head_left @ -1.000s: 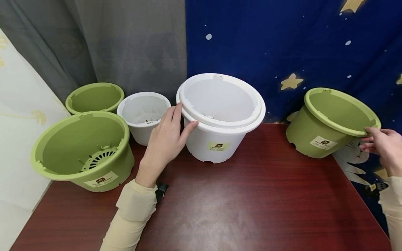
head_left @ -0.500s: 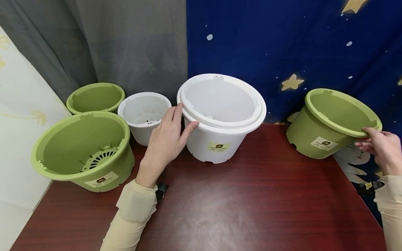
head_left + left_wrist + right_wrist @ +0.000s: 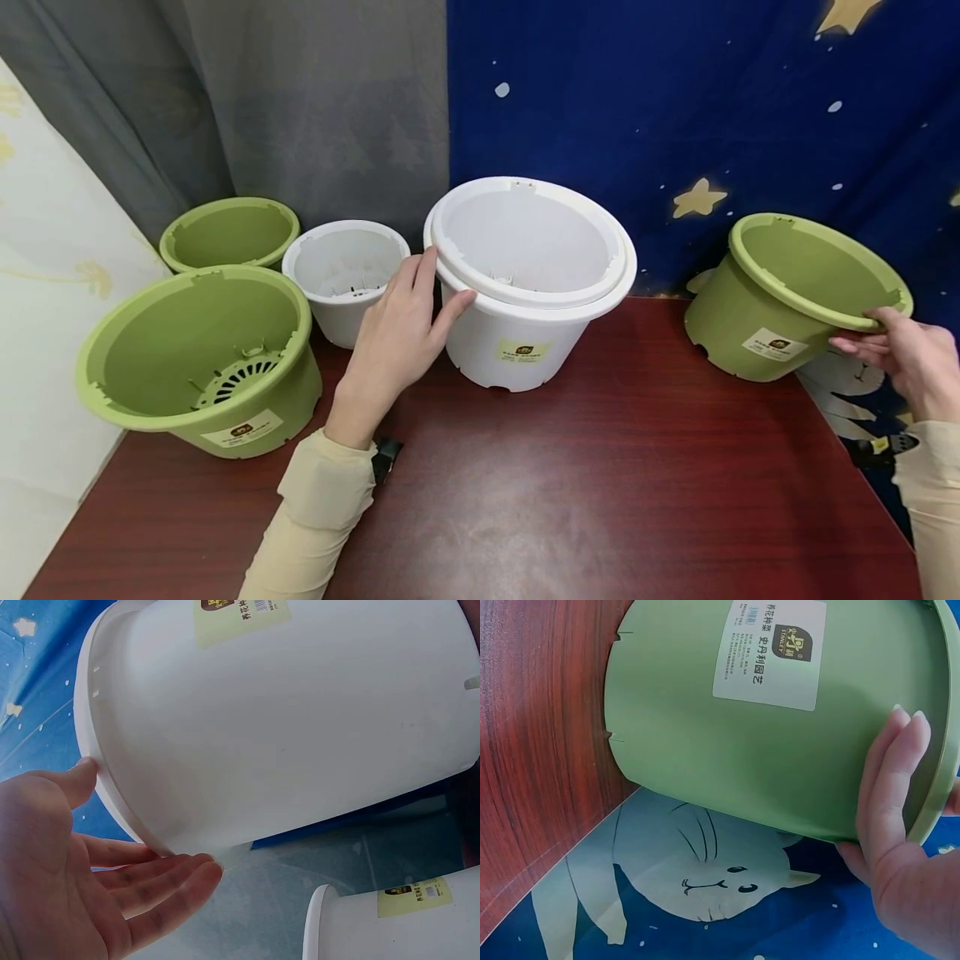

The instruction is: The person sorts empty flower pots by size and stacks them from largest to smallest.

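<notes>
Two nested white flowerpots (image 3: 517, 342) stand at the back middle of the table, with a pale yellow label on the outer one. My left hand (image 3: 401, 321) rests against their left rim, thumb and straight fingers touching it. In the left wrist view the thumb of the left hand (image 3: 67, 847) meets the rim and the fingers lie along the side below it. At the right edge a green flowerpot (image 3: 738, 321) with a white label stands a little tilted in view. My right hand (image 3: 918, 358) pinches its near right rim, thumb over the top and fingers stretched along the outer wall.
A large green flowerpot (image 3: 303, 392) with a slotted bottom stands at the left front. Behind it are another green flowerpot (image 3: 172, 229) and a smaller white flowerpot (image 3: 337, 321). The dark red table (image 3: 600, 483) ends at the right beside a blue star-patterned curtain (image 3: 570, 100).
The fingers of my right hand have shifted left under the green flowerpot's rim, and its thumb has slid slightly along the rim. My left hand and the flowerpots look unmoved.
</notes>
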Demonstrator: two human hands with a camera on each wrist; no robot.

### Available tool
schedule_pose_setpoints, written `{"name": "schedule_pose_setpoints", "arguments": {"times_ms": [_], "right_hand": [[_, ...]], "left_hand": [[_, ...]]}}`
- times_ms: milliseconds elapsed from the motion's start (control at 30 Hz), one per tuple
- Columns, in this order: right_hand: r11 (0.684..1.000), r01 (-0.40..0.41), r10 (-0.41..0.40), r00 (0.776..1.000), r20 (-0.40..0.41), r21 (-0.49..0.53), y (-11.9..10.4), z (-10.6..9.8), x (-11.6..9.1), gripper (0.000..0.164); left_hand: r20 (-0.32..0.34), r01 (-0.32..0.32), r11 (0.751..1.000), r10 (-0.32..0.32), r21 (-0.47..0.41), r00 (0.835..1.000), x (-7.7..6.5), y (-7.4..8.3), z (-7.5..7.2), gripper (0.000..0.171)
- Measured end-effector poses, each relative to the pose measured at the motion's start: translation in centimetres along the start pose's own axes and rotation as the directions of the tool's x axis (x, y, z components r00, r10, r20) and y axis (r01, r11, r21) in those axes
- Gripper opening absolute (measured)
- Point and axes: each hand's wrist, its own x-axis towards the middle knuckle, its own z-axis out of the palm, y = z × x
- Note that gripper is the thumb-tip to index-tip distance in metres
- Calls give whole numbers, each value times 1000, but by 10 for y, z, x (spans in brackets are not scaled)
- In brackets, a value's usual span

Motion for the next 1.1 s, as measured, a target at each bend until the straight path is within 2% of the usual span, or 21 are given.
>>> {"name": "schedule_pose_setpoints", "arguments": {"times_ms": [67, 300, 433, 667, 867, 1100], "right_hand": [[1000, 5, -5, 1000, 6, 8, 1, -1, 1, 11], [998, -48, 48, 999, -2, 45, 1, -6, 2, 12], [992, -74, 72, 997, 23, 106, 0, -9, 3, 12], [990, -96, 96, 995, -4, 100, -2, -8, 6, 13], [995, -83, 87, 994, -61, 64, -3, -7, -1, 15], [994, -21, 24, 999, -32, 103, -3, -7, -7, 15]], "left_hand": [[1, -4, 1000, 4, 0, 1000, 0, 0, 1, 76], [-8, -19, 1000, 19, 2, 1000, 1, 2, 3, 75], [-10, -22, 1000, 22, 3, 1000, 2, 2, 3, 74], [-8, -12, 1000, 12, 1, 1000, 2, 2, 2, 74], [-9, -22, 1000, 22, -6, 1000, 2, 2, 4, 74], [4, -17, 1000, 17, -14, 1000, 3, 3, 4, 75]]}}
